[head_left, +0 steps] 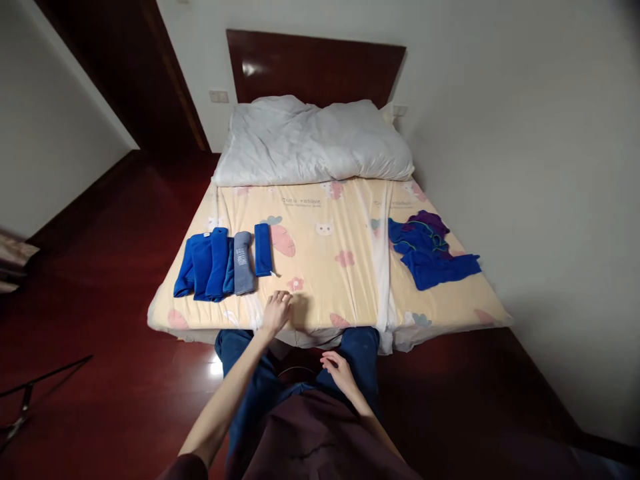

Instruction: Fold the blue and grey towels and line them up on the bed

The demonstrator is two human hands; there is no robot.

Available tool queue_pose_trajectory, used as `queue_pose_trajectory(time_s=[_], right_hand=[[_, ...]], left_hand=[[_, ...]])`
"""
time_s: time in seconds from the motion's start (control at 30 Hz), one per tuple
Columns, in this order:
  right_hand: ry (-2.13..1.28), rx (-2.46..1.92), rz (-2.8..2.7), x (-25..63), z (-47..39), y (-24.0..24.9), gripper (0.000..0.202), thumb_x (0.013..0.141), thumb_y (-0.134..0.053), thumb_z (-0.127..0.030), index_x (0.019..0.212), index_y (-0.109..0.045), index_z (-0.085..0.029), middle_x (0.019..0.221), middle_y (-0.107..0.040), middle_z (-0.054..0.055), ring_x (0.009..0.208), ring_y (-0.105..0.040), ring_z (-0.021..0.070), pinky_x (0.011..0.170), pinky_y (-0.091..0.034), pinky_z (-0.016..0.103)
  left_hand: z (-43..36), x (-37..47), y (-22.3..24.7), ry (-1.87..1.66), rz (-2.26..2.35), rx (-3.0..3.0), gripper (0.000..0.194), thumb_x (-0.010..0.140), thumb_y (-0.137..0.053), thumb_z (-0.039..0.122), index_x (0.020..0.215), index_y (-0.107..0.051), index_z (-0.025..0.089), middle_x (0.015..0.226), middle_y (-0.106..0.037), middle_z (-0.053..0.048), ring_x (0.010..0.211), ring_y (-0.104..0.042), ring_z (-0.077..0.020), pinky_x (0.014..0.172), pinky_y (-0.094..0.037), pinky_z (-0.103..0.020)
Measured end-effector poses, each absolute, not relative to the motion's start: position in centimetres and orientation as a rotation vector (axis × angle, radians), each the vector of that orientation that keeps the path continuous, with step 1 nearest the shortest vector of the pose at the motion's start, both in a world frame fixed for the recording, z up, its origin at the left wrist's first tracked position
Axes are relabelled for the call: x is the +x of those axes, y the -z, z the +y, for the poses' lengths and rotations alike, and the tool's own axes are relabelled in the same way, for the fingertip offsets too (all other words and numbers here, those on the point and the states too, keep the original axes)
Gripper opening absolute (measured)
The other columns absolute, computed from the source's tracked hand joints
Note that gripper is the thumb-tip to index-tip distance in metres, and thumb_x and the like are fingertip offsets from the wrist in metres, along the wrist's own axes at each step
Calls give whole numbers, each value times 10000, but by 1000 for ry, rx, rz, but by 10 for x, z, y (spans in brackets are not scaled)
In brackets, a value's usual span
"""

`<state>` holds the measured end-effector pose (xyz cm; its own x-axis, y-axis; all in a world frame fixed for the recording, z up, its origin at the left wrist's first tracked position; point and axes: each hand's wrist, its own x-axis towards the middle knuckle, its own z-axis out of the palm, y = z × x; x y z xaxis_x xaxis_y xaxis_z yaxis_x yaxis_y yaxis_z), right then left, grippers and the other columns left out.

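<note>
View from a head-worn camera, looking down at a bed (350,293) with a pale yellow cartoon-print sheet, used here as the landmark. A white duvet (313,140) is bunched at the head end, against a dark wooden headboard (315,67).

On the bed's left side, near the foot edge, a row of folded towels (220,263) lies side by side: several blue ones and one grey, the pieces touching or just beside each other. On the bed's right side, well apart from that row, sits a loose heap of unfolded cloths (430,250), blue with some purple.

The person stands at the foot of the bed. The left hand (277,311) rests flat on the sheet just beside the last folded blue piece, fingers relaxed and spread, gripping nothing. The right hand (337,370) hangs below the foot edge over the person's legs, fingers loosely curled and empty.

Judging by the layout, one fold appears finished and set down. A further fold would call for reaching across to the heap on the right.
</note>
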<state>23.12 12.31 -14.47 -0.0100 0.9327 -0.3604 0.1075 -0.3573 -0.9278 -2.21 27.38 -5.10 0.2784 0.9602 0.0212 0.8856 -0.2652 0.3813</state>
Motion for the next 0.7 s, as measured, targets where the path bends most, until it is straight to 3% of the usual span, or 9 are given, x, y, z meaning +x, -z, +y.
queue_pose_trajectory(time_s=[0.13, 0.23, 0.43, 0.7], right_hand=[[-1456, -1542, -1048, 236, 125, 148, 492, 702, -716, -647, 930, -751, -211, 886, -768, 109, 762, -737, 303, 688, -587, 416], [-1431, -1518, -1032, 238, 124, 154, 476, 717, -700, -656, 919, -750, -228, 889, -769, 105, 773, -740, 313, 708, -587, 434], [-1434, -1536, -1037, 242, 130, 162, 494, 709, -670, -684, 911, -744, -240, 862, -764, 94, 759, -743, 315, 715, -597, 450], [-1428, -1507, -1178, 230, 145, 148, 402, 779, -662, -607, 912, -765, -242, 927, -773, 117, 877, -746, 322, 775, -605, 442]], left_hand=[[347, -31, 42, 13, 1873, 2405, 477, 874, -516, 100, 1328, -581, 231, 1526, -439, -150, 1381, -374, -331, 1069, -377, -505], [378, -41, 45, 260, 1998, 2398, 539, 849, -509, 73, 1356, -573, 244, 1577, -366, -153, 1412, -326, -367, 1042, -387, -563], [403, -61, 56, 300, 2103, 2328, 396, 916, -481, 163, 1269, -653, 215, 1455, -458, -192, 1280, -456, -378, 935, -472, -498], [382, -76, 61, 189, 2034, 2304, 311, 915, -462, 173, 1073, -729, 158, 1292, -566, -216, 1143, -554, -364, 941, -502, -465]])
